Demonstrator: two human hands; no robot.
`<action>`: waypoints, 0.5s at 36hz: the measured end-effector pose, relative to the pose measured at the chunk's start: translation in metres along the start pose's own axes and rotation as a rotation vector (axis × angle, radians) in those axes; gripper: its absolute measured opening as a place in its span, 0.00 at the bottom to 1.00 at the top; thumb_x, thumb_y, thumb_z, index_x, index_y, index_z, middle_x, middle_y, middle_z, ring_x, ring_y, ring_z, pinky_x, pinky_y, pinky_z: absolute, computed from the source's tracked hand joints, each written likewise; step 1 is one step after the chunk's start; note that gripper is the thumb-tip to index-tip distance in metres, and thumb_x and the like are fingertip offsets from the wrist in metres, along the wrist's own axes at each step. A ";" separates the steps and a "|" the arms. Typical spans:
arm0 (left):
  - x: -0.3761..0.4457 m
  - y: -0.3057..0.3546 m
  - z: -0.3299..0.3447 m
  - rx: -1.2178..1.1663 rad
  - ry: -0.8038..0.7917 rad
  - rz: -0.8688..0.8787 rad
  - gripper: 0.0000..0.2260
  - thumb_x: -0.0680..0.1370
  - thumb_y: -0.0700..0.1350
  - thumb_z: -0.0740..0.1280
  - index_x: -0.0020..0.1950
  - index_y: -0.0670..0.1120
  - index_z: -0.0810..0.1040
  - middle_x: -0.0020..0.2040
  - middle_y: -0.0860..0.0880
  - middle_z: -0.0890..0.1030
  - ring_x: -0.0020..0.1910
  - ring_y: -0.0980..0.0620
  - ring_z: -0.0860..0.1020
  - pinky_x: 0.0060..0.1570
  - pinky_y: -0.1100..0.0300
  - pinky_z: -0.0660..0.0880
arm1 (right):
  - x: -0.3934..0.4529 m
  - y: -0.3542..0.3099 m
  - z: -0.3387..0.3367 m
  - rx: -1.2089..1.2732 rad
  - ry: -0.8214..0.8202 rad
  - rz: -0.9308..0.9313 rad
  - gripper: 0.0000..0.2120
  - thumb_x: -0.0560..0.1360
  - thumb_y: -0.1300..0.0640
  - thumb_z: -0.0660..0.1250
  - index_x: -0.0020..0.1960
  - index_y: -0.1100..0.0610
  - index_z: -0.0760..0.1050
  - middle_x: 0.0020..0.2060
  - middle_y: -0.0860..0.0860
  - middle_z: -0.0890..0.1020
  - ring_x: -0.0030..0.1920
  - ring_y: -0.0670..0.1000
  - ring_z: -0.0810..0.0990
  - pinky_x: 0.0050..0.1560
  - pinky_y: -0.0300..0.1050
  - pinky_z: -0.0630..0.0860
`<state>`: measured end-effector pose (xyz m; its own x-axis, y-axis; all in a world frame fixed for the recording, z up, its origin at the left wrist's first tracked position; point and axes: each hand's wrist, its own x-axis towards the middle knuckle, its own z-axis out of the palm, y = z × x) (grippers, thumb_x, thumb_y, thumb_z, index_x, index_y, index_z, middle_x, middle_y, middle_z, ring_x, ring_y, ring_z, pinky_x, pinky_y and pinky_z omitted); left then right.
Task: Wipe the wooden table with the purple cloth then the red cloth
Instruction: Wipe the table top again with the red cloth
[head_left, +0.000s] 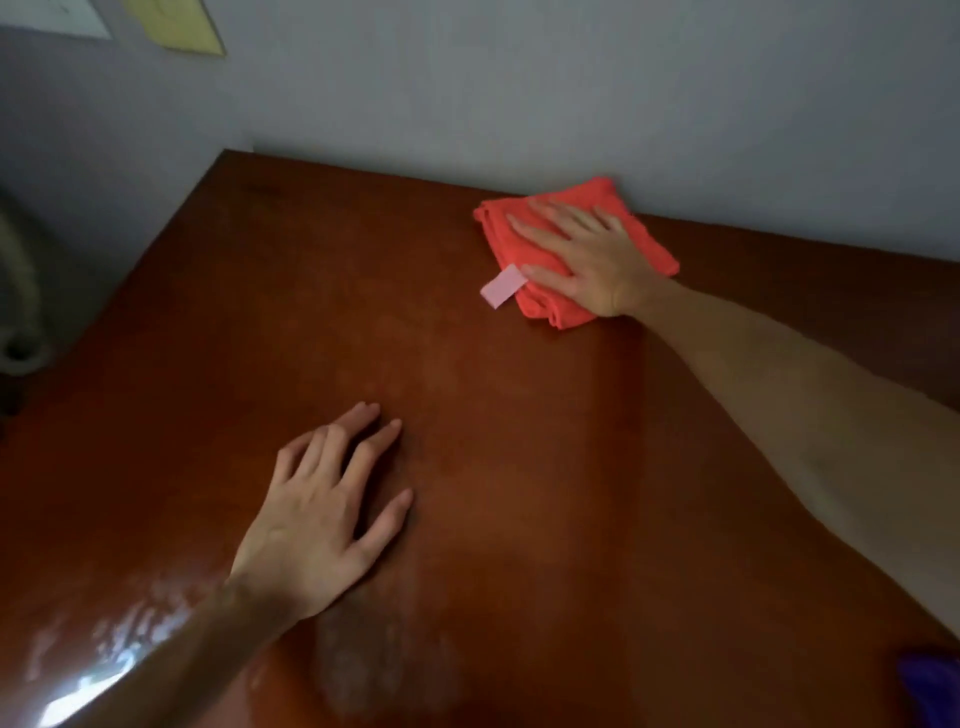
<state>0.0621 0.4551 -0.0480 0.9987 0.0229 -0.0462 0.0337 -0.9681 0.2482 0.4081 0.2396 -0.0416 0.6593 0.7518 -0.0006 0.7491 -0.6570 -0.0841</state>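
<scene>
We note the wooden table (519, 467) fills most of the view, its far edge against a grey wall (519, 78). Two papers, one white (57, 18) and one yellow (176, 23), hang on the wall at upper left. Our right hand (576, 254) lies flat with fingers spread on the folded red cloth (649, 244) near the far edge (a pale tag (501, 286) sticks out beside the thumb). Our left hand (322, 509) rests on bare wood, fingers spread. The purple cloth (930, 686) shows only partly at the lower right corner.

home room: wooden table (467, 415) against plain wall (519, 78).
</scene>
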 end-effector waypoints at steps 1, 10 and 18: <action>0.001 0.000 0.000 -0.006 0.003 -0.001 0.29 0.81 0.63 0.52 0.77 0.49 0.65 0.76 0.49 0.65 0.78 0.51 0.61 0.74 0.53 0.54 | 0.006 0.003 0.001 0.008 0.020 0.028 0.36 0.77 0.27 0.44 0.82 0.38 0.53 0.83 0.48 0.57 0.82 0.53 0.56 0.78 0.63 0.52; 0.001 -0.002 0.003 -0.051 0.081 0.033 0.25 0.83 0.59 0.54 0.76 0.48 0.66 0.75 0.48 0.66 0.76 0.50 0.63 0.75 0.54 0.55 | -0.005 -0.037 0.011 0.016 0.110 0.230 0.39 0.75 0.26 0.40 0.83 0.40 0.54 0.83 0.49 0.57 0.82 0.53 0.55 0.79 0.65 0.52; 0.000 -0.005 0.004 -0.223 0.196 0.047 0.22 0.84 0.57 0.52 0.73 0.47 0.65 0.72 0.49 0.67 0.73 0.51 0.66 0.72 0.55 0.57 | -0.084 -0.132 0.021 0.019 0.075 0.242 0.37 0.77 0.28 0.40 0.83 0.40 0.49 0.84 0.49 0.54 0.83 0.53 0.51 0.78 0.64 0.50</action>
<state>0.0614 0.4590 -0.0536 0.9871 0.0476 0.1528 -0.0271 -0.8911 0.4530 0.2527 0.2638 -0.0516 0.8225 0.5664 0.0514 0.5684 -0.8155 -0.1088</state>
